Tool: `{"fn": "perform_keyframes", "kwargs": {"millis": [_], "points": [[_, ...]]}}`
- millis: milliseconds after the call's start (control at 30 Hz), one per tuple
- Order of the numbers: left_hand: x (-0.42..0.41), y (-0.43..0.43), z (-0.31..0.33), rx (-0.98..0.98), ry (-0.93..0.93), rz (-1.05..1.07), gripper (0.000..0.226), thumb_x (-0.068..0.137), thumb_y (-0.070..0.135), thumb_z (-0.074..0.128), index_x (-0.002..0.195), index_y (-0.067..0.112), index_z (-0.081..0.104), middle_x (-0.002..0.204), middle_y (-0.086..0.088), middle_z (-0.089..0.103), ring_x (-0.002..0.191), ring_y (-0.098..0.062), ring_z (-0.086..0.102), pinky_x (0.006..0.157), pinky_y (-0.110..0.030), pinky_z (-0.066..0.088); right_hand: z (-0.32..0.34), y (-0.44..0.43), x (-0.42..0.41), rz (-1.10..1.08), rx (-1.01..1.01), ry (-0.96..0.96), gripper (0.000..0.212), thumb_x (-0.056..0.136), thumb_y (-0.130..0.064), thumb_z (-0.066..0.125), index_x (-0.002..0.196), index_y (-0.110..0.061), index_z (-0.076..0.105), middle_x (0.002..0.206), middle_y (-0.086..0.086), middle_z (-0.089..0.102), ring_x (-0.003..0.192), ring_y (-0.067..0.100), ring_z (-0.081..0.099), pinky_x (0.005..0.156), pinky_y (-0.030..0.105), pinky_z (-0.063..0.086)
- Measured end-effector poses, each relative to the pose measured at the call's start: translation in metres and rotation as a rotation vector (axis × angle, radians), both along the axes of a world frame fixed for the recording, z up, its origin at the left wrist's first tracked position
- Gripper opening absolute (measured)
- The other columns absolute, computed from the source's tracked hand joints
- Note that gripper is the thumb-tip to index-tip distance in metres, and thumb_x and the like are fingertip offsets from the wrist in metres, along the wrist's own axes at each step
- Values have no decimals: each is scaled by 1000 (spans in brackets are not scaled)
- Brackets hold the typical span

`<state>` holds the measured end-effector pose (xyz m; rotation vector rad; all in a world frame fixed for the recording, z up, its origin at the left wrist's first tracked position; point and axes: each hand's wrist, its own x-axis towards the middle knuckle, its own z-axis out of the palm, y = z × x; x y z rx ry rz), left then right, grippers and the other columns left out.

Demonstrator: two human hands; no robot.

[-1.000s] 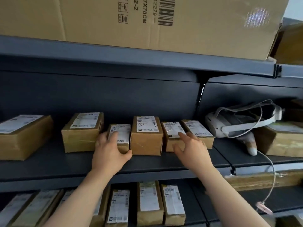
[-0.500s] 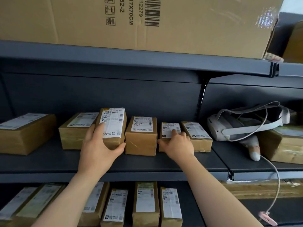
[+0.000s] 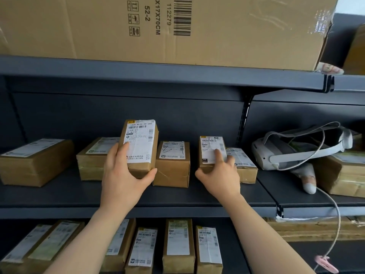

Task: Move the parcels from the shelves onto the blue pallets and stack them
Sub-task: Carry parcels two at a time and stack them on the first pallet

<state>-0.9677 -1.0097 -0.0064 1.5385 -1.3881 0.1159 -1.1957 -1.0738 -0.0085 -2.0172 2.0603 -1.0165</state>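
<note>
Small brown cardboard parcels with white labels lie in a row on the dark middle shelf (image 3: 59, 196). My left hand (image 3: 122, 178) grips one narrow parcel (image 3: 141, 144) by its lower end and holds it tilted up above the shelf. My right hand (image 3: 221, 175) closes on a second small parcel (image 3: 210, 149), fingers over its label, its front end raised. Between the two stands another parcel (image 3: 171, 165). A further one (image 3: 245, 165) lies just right of my right hand. No blue pallet is in view.
A large carton (image 3: 217, 30) fills the top shelf. A white headset (image 3: 296, 153) with straps and a dangling cable (image 3: 333, 224) lies on the right shelf beside a bigger parcel (image 3: 343, 175). Two parcels (image 3: 33, 163) (image 3: 92, 159) sit left. Several more parcels (image 3: 177, 244) line the lower shelf.
My left hand has lifted its narrow parcel higher and tilted it upright. My right hand has closed on the second small parcel and raised its front off the shelf.
</note>
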Motion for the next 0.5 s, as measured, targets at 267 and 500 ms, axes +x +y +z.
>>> {"fn": "perform_keyframes", "kwargs": {"millis": [267,500], "points": [[-25,6,-1,-33,-3,-48,94,65,45,82,141,24,30,151,-2,24,136,-22,29,102,-41,43,6,33,-10,63,-199,-41,80,76,-55,62,142,-33,22,145,10,26,126,30,40,86,35,49],[-25,18,-1,-42,11,-25,96,64,44,83,141,24,30,151,-2,25,136,-22,30,102,-43,44,17,55,4,162,-268,-37,82,76,-57,61,143,-33,22,145,5,24,122,26,43,87,34,50]]}}
